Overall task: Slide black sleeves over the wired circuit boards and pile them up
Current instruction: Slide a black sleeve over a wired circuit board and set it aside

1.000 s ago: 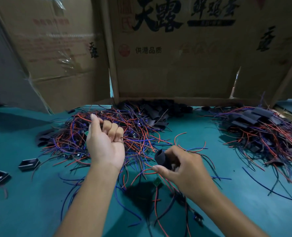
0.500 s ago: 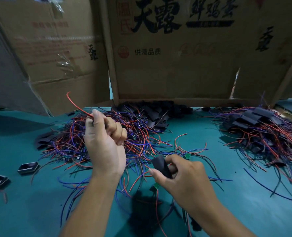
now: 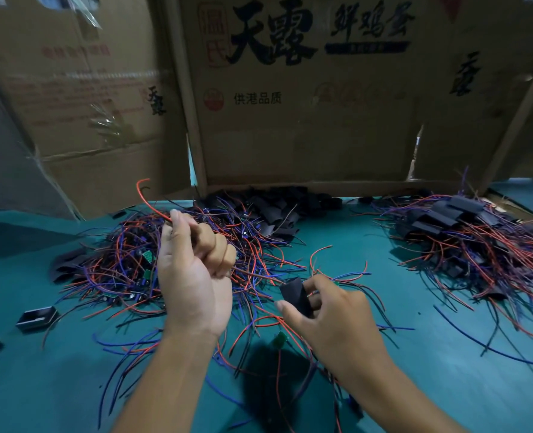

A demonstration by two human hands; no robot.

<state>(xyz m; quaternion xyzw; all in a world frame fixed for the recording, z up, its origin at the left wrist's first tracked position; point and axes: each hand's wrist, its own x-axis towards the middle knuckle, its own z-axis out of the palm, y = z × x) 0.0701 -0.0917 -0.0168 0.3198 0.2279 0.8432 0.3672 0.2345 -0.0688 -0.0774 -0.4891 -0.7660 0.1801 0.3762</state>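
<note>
My left hand (image 3: pixel 193 276) is raised over the table and grips a bundle of red and blue wires (image 3: pixel 252 273); one red wire end (image 3: pixel 142 190) curls up above the fist. My right hand (image 3: pixel 330 317) pinches a black sleeve (image 3: pixel 295 296) between thumb and fingers, and the wires run from the left fist towards it. A small green circuit board (image 3: pixel 280 339) hangs just below the right hand. A tangled heap of unsleeved wired boards (image 3: pixel 115 264) lies behind my left hand. Empty black sleeves (image 3: pixel 277 207) are heaped at the back. A pile of sleeved boards (image 3: pixel 465 232) sits at the right.
Cardboard box walls (image 3: pixel 305 120) stand along the back of the teal table (image 3: pixel 446 370). Two small black boxes (image 3: pixel 37 317) lie near the left edge. Loose wires (image 3: pixel 477 339) trail across the table at the right front.
My left hand has lifted higher, pulling the wires up and out of the heap. My right hand with the sleeve has shifted slightly right and towards me.
</note>
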